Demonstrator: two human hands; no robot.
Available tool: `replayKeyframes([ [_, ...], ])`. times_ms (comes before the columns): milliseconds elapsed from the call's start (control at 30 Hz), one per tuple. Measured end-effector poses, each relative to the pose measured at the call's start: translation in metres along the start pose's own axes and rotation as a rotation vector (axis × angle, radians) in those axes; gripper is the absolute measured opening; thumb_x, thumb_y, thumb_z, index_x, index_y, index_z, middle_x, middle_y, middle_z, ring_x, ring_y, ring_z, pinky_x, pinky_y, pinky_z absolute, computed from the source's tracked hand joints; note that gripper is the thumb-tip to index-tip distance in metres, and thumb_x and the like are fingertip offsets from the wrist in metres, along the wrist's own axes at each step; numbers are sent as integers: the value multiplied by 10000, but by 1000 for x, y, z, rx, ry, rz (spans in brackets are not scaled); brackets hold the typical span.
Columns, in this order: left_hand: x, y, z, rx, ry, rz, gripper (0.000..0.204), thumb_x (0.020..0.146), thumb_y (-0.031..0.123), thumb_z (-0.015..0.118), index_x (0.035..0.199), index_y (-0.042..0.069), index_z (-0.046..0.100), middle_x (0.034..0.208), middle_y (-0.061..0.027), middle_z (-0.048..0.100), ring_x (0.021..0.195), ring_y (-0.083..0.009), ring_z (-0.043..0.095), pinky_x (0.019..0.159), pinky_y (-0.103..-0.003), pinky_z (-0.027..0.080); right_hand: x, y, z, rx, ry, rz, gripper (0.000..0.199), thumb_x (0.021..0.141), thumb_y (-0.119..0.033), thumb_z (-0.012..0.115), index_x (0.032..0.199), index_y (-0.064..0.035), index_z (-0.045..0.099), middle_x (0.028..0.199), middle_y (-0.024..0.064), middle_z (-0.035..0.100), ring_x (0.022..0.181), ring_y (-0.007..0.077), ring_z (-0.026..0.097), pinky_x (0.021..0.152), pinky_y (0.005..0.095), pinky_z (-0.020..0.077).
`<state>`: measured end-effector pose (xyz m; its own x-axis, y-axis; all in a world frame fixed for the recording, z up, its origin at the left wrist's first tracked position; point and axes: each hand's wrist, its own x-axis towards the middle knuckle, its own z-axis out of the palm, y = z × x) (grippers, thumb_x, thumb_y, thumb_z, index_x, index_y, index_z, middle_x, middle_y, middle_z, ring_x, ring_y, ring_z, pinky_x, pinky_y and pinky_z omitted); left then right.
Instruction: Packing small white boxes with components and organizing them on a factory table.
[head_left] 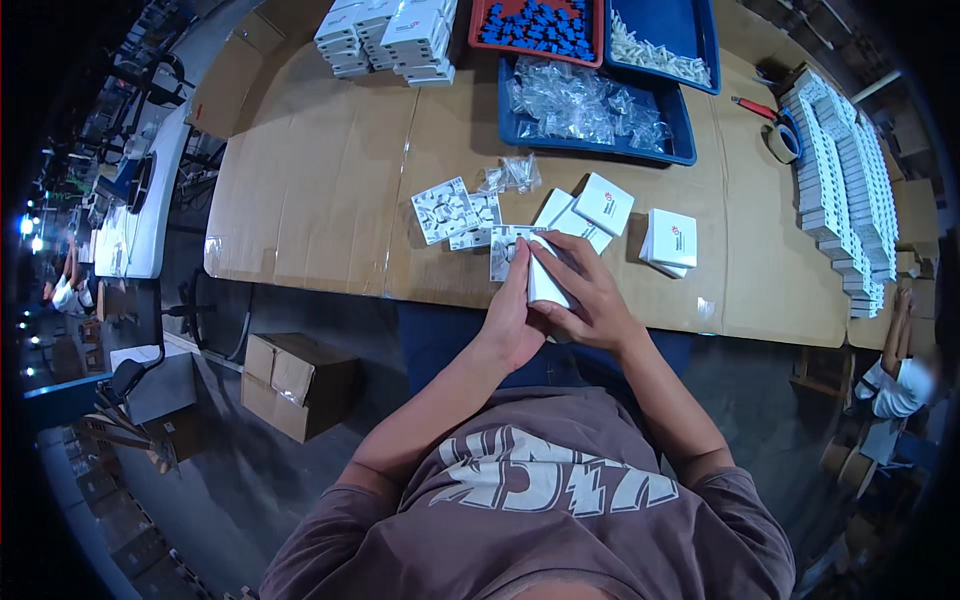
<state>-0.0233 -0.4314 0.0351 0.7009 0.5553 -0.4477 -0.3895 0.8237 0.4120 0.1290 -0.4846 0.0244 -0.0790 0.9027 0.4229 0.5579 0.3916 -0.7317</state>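
Between both hands, at the table's near edge, is a small flat white box (545, 283). My left hand (510, 318) grips its left side, and my right hand (592, 298) wraps over its top and right side. Fingers partly hide the box. Just behind the hands lie several printed grey-and-white cards (443, 211), one of them partly under my fingers. Small clear plastic bags (512, 175) with pale pieces rest behind the cards. Close to my right hand are several overlapping white boxes (604, 204), and farther right a short pile of white boxes (671, 240).
On the cardboard-covered table (310, 200) stand a blue tray of clear bags (690, 150), a red tray of blue pieces (598, 40), and a blue tray of white pieces (713, 40). White boxes are stacked far left (415, 40) and right (840, 180). A tape roll (780, 143) lies beside a red-handled cutter (752, 106).
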Motion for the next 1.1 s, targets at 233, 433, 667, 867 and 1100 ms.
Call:
replayKeyframes([
  [233, 11, -8, -32, -195, -32, -20, 620, 1108, 592, 263, 1540, 191, 453, 1461, -59, 578, 1346, -314, 562, 1052, -509, 512, 12, 8, -8, 342, 283, 186, 468, 1022, -224, 593, 1413, 33, 600, 1368, 238, 596, 1238, 346, 618, 1026, 386, 483],
  [433, 12, 13, -39, -64, -163, 93, 575, 1090, 485, 330, 1522, 132, 467, 1430, -180, 598, 1241, -394, 643, 950, -584, 575, 29, 38, -24, -226, 169, 502, 590, 883, -266, 787, 1385, -1, 627, 1383, 244, 582, 1247, 396, 611, 999, 431, 521],
  [667, 5, 10, -33, 216, -117, 220, 610, 958, 23, 476, 1552, 109, 372, 1447, -190, 561, 1280, -313, 615, 994, -500, 587, 27, 40, -14, -475, 262, 390, 493, 886, -301, 802, 1236, 28, 696, 1286, 253, 664, 1147, 396, 669, 953, 433, 542],
  [867, 12, 3, -43, 361, -129, 359, 659, 907, -91, 420, 1536, 105, 386, 1375, -77, 507, 1251, -169, 565, 1078, -351, 518, 37, 0, 5, 205, 25, 731, 328, 889, -222, 817, 1029, 63, 735, 815, 98, 729, 761, 121, 641, 711, 314, 533],
  [1100, 14, 0, -39, 428, -143, 476, 579, 919, -103, 399, 1460, 104, 417, 1342, -65, 456, 1264, -158, 517, 1119, -338, 466, 40, -4, 25, 454, 199, 754, 269, 929, -118, 764, 1102, 85, 737, 874, 60, 749, 808, 56, 613, 686, 258, 517],
])
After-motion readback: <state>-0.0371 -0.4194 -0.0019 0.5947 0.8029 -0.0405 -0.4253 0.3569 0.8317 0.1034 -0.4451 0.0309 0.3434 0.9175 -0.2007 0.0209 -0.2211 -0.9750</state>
